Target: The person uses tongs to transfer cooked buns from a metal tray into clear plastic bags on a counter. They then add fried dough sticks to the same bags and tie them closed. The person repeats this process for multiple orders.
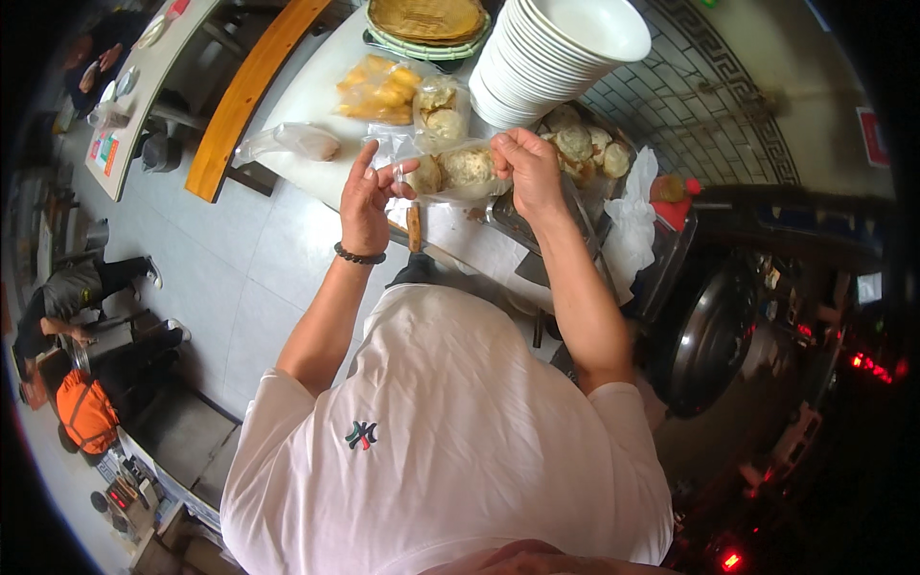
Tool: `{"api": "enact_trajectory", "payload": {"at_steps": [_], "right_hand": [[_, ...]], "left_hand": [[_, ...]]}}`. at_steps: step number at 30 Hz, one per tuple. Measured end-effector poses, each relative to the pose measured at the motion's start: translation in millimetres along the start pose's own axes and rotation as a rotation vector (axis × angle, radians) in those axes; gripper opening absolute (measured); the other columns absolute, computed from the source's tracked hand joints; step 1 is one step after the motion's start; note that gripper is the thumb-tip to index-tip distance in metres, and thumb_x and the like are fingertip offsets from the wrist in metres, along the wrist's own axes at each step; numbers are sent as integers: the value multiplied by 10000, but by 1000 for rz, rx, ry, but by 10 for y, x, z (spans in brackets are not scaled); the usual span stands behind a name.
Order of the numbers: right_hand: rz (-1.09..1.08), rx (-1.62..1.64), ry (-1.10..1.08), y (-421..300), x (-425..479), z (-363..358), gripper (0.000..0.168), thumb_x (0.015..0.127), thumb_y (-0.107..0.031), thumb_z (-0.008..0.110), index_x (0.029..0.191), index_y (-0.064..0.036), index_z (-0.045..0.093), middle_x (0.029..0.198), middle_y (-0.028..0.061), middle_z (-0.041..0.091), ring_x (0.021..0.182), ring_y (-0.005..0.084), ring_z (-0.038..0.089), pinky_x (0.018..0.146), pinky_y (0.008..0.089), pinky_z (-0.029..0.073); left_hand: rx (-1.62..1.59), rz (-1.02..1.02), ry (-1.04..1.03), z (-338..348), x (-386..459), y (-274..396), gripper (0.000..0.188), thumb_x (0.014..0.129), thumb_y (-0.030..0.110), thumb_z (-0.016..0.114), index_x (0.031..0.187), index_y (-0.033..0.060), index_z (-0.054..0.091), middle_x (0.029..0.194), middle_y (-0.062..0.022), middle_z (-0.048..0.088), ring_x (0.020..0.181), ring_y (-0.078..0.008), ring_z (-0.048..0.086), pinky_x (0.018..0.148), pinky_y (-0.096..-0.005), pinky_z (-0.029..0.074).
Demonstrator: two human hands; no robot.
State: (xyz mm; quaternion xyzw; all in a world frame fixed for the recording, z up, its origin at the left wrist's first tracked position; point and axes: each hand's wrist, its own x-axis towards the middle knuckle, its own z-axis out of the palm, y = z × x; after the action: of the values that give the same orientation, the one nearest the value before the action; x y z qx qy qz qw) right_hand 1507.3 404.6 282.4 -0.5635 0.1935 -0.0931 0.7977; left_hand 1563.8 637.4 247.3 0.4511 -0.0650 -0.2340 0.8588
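A clear plastic bag of browned flatbreads (463, 169) lies between my hands over the white table (316, 100). My right hand (530, 169) is closed in a pinch on the bag's right end. At the other end is my left hand (368, 198), palm turned up and index finger raised. Its lower fingers meet the bag's left edge; whether they grip it cannot be made out. Behind it sit another bag of flatbreads (442, 115) and a bag of yellow food pieces (379, 90). Loose flatbreads (582, 140) fill a tray at the right.
A tall stack of white bowls (546, 54) leans beyond my right hand, beside woven baskets (428, 21). A wooden-handled tool (414, 228) lies at the near table edge. A large dark wok (715, 338) stands at the right. People sit at the left, near an orange bag (86, 411).
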Motion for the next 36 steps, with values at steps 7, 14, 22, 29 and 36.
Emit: {"api": "enact_trajectory", "payload": {"at_steps": [7, 14, 22, 29, 36], "right_hand": [[151, 235, -58, -285, -43, 660, 120, 909, -114, 585, 915, 4, 607, 742, 62, 621, 637, 128, 554, 620, 255, 449], [242, 471, -4, 68, 143, 1151, 121, 892, -77, 561, 984, 0, 567, 889, 140, 645, 796, 231, 619, 787, 338, 485], [325, 161, 13, 981, 302, 1056, 22, 840, -31, 591, 820, -23, 595, 802, 110, 659, 757, 190, 620, 779, 306, 489], [201, -61, 43, 1038, 441, 901, 46, 839, -35, 611, 854, 7, 622, 829, 88, 662, 764, 154, 618, 753, 281, 483], [-272, -709, -288, 1283, 161, 1328, 227, 802, -68, 616, 1013, 15, 604, 957, 135, 653, 900, 283, 617, 802, 374, 496]], "left_hand": [[189, 131, 21, -162, 101, 728, 676, 967, 396, 455, 1424, -67, 272, 1099, -242, 656, 761, -176, 641, 773, -291, 515], [505, 49, 27, -468, 560, 1013, 587, 983, 408, 453, 1354, -47, 424, 1059, -179, 691, 804, -175, 625, 807, -284, 459], [566, -124, 155, -1213, 785, 424, 420, 960, 241, 503, 1281, -30, 496, 930, -72, 682, 824, -133, 606, 733, -232, 396], [425, -73, 79, -1227, 823, 327, 407, 862, 1, 592, 1254, -61, 503, 924, -72, 638, 834, -140, 611, 828, -267, 482], [1092, 296, -219, -1005, 511, 56, 391, 679, 83, 754, 1050, 31, 644, 880, -119, 581, 927, -295, 580, 811, -373, 463]]}}
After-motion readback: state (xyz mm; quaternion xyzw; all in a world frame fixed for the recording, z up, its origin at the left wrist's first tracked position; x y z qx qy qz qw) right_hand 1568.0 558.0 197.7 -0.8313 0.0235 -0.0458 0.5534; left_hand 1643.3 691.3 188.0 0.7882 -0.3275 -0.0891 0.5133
